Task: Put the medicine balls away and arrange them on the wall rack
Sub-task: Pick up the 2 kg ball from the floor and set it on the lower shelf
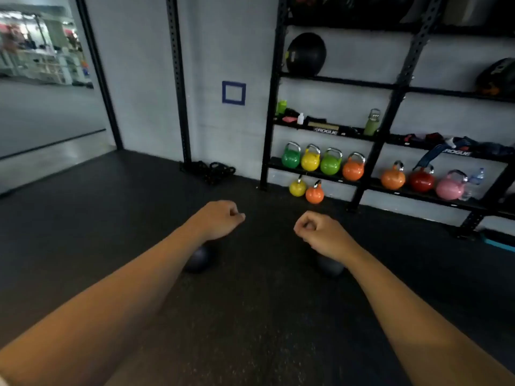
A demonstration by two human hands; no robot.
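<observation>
Both my arms reach forward over the dark rubber floor. My left hand (221, 218) is curled into a loose fist with nothing in it. My right hand (320, 232) is curled the same way, also holding nothing. Two small dark balls lie on the floor below my forearms: one (199, 260) under my left wrist, the other (330, 267) under my right wrist, both partly hidden. The black wall rack (390, 87) stands at the right. A large black medicine ball (306, 54) rests on its upper shelf, and another ball (498, 75) sits at the far right.
Coloured kettlebells (323, 161) line the rack's lowest shelf, and two more (306, 190) stand on the floor in front. Bottles and small gear fill the middle shelf (372, 122). A coiled black rope (209, 169) lies by a black upright post. A mirror (41, 79) covers the left wall.
</observation>
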